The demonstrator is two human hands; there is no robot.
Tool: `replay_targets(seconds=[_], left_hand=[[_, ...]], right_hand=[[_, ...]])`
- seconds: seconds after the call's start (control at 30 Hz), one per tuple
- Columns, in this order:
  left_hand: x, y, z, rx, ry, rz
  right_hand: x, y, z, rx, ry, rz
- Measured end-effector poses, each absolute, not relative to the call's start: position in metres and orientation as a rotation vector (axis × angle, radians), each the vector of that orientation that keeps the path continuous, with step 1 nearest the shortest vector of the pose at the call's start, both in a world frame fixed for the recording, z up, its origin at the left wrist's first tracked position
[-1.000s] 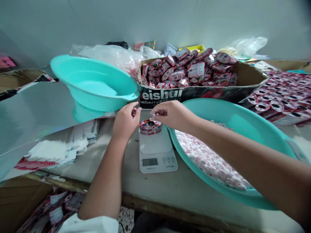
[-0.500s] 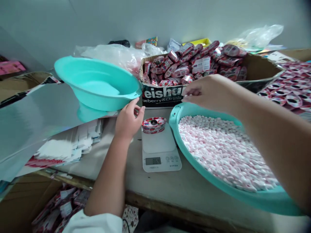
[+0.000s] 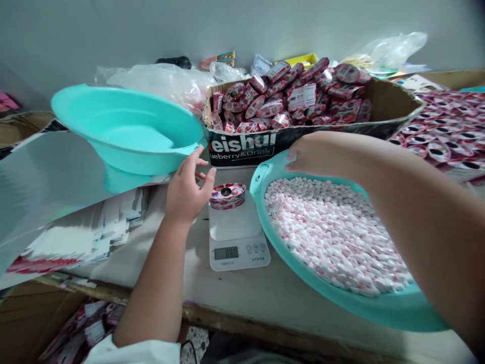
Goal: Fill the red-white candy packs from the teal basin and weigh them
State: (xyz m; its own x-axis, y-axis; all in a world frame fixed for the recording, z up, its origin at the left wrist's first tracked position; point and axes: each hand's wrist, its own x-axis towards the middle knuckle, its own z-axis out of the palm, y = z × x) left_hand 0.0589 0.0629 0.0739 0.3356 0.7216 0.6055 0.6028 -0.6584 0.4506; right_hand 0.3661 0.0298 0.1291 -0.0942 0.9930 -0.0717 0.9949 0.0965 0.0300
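Left hand slack beside the pot on the scale; right hand curled over the sweets.

My left hand is unclenched, fingers spread. The small printed pot sits just right of its thumb on the scale. I can't tell if they touch, but I judge the hand is off it so the readout is true. My right hand hovers at the far rim of the full basin, directly above the pink-white sweets. Its fingers are hidden, so I can't tell the grip. Beyond both hands, a carton and a tilted empty basin crowd the reach.
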Motion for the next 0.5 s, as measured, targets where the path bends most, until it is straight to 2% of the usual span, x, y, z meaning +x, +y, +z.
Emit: replay_targets(seconds=[0.13, 0.23, 0.37, 0.5], left_hand=[[0.059, 0.062, 0.076, 2.455, 1.232, 1.273], [0.058, 0.063, 0.075, 2.457, 1.197, 1.323], [0.055, 0.064, 0.078, 2.466, 1.136, 1.382], [0.052, 0.061, 0.086, 2.427, 1.191, 1.364]], right_hand=[[0.311, 0.020, 0.136, 2.035, 2.511, 0.182], [0.269, 0.015, 0.123, 1.755, 2.797, -0.035], [0.235, 0.017, 0.111, 1.583, 2.818, -0.249], [0.238, 0.003, 0.147, 1.634, 2.779, -0.237]])
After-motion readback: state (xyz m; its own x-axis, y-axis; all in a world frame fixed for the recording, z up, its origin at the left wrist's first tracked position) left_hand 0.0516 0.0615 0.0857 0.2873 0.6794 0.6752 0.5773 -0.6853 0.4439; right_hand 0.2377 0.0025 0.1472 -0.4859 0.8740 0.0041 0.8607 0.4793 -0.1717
